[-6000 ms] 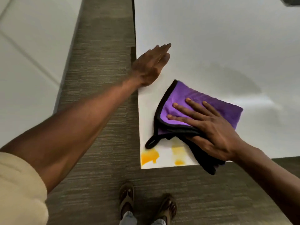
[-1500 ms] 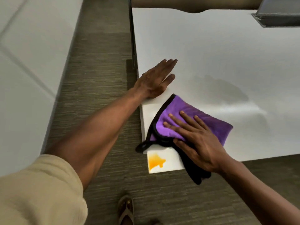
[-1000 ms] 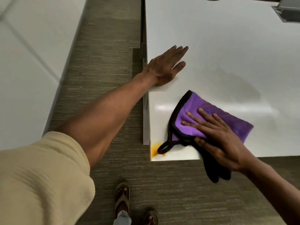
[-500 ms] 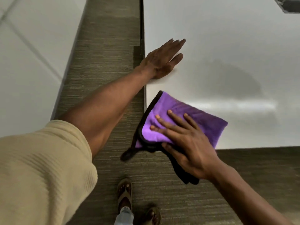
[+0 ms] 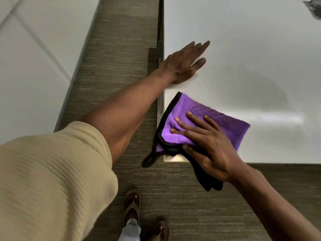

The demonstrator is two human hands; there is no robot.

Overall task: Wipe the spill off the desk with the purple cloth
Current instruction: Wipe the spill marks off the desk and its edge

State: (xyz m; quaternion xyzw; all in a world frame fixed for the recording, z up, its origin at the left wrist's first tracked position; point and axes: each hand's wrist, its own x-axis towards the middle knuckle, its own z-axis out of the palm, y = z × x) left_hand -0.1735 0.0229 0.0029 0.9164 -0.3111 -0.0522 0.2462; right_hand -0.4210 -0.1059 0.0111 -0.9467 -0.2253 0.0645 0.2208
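The purple cloth, edged in black, lies folded over the near left corner of the white desk. My right hand presses flat on it with fingers spread, and the thumb pinches its black edge. A black flap hangs off the desk's front edge, and a loop dangles over the left corner. Only a faint yellowish smear of the spill shows at the corner below the cloth. My left hand rests flat on the desk near its left edge, holding nothing.
Grey-brown carpet runs left of and in front of the desk. A white surface lies at the far left. My sandalled feet stand below the corner. A grey object pokes in at the top right.
The orange puddles seen earlier at the desk corner are gone but for a faint smear. My right hand has slid the cloth back over the corner. My left hand stays planted.
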